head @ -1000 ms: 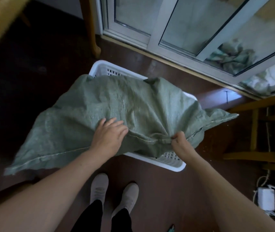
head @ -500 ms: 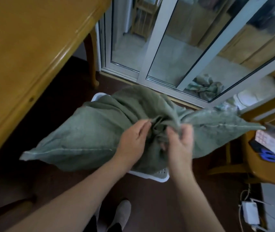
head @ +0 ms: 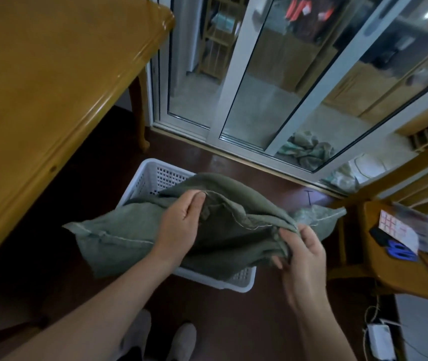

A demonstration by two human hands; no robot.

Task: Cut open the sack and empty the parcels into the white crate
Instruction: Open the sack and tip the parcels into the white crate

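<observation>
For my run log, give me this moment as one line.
sack: limp, held over white crate | left hand: grips sack's seam | right hand: grips sack's folds | parcels: none visible | scissors: on chair

Your left forearm [head: 108, 290] and right forearm [head: 319, 324] are bare and reach forward, converging on the green sack [head: 228, 188]. Your left hand [head: 181, 225] is at the sack's middle, back of the hand up, with its fingers curled over the stitched edge and gripping a fold. Your right hand [head: 301, 259] is nearer the sack's right end and lower than the left, with its fingers and thumb curled around bunched fabric. The two hands are apart, with sack cloth stretched between them.
</observation>
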